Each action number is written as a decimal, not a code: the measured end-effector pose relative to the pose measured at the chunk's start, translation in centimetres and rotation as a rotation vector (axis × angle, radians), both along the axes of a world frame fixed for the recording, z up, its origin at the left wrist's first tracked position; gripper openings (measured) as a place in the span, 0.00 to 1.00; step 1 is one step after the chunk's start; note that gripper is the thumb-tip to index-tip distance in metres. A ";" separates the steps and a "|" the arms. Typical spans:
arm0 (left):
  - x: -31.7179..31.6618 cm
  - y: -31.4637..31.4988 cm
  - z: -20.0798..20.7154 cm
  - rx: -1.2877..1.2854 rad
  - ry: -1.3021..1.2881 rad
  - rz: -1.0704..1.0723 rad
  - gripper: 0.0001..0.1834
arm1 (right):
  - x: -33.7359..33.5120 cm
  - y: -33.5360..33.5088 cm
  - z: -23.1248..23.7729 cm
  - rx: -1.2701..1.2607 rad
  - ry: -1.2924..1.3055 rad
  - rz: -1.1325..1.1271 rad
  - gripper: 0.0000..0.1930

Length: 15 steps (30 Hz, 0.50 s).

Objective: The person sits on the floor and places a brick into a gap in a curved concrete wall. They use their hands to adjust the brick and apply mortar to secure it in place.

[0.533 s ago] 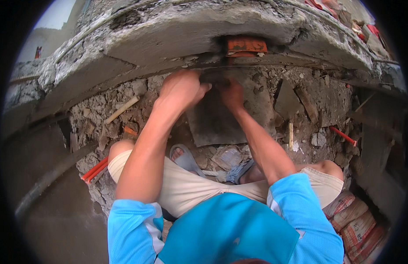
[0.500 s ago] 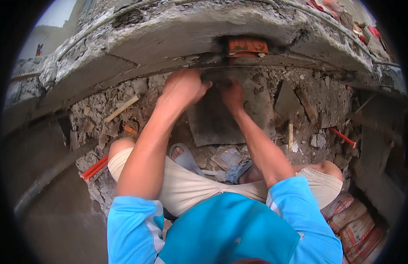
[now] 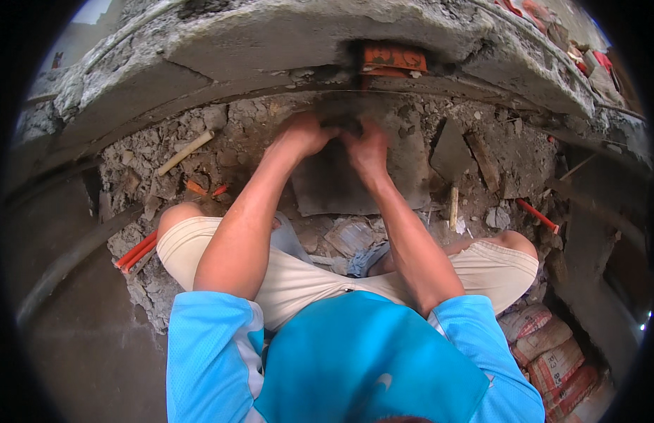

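Both arms reach forward to the foot of a rough concrete beam [image 3: 292, 53]. My left hand [image 3: 304, 134] and my right hand [image 3: 368, 143] come close together, their fingers curled toward a small dark lump [image 3: 349, 127] between them. Blur and shadow hide what the lump is. Beneath the hands lies a flat grey slab [image 3: 334, 187] on the rubble. Just beyond them, an orange hollow block or pipe end [image 3: 392, 60] is set into the beam's face.
Broken masonry [image 3: 147, 158] spreads on both sides. A pale stick [image 3: 186, 153] lies at left, red tubes [image 3: 138, 252] by my left knee, another red rod [image 3: 538, 216] at right. Stacked printed sacks [image 3: 553, 352] sit at lower right. A thin string [image 3: 404, 92] runs along the beam.
My right hand has turned and drawn in beside the left, around the dark lump. The whole view has shifted slightly.
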<state>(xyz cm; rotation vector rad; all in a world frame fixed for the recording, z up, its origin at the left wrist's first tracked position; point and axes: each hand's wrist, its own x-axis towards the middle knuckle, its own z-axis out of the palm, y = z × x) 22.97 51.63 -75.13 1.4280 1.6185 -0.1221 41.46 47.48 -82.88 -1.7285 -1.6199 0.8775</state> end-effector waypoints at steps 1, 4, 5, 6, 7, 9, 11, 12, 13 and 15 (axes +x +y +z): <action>0.0 0.0 -0.1 0.097 0.187 -0.153 0.31 | 0.8 -0.3 -0.8 -0.030 -0.012 0.087 0.20; -0.1 0.8 0.5 -0.007 0.246 -0.259 0.34 | 2.3 -1.7 -1.7 -0.118 -0.066 0.222 0.22; 0.0 0.8 0.2 -0.003 0.254 -0.242 0.32 | 2.7 -2.2 -1.7 -0.136 -0.108 0.182 0.23; -0.2 1.1 -0.3 0.007 0.263 -0.213 0.31 | 3.0 -2.4 -1.8 -0.144 -0.151 0.153 0.24; -0.3 1.2 -0.9 0.018 0.272 -0.185 0.29 | 3.6 -2.2 -1.8 -0.173 -0.131 0.081 0.24; -0.9 1.4 -2.3 0.011 0.242 -0.209 0.29 | 5.6 -1.1 -2.3 -0.228 -0.097 -0.067 0.23; -1.0 1.2 -3.9 0.016 0.214 -0.210 0.28 | 8.5 -0.6 -3.6 -0.249 -0.096 -0.054 0.23; -1.0 0.7 -4.4 0.017 0.206 -0.194 0.28 | 8.6 -0.3 -3.4 -0.261 -0.089 -0.042 0.23; -1.2 0.4 -5.0 0.019 0.199 -0.178 0.28 | 8.6 -0.1 -3.2 -0.330 -0.170 0.028 0.23; -1.1 0.1 -5.1 0.040 0.187 -0.211 0.32 | 8.3 -0.5 -3.6 -0.198 -0.342 0.250 0.26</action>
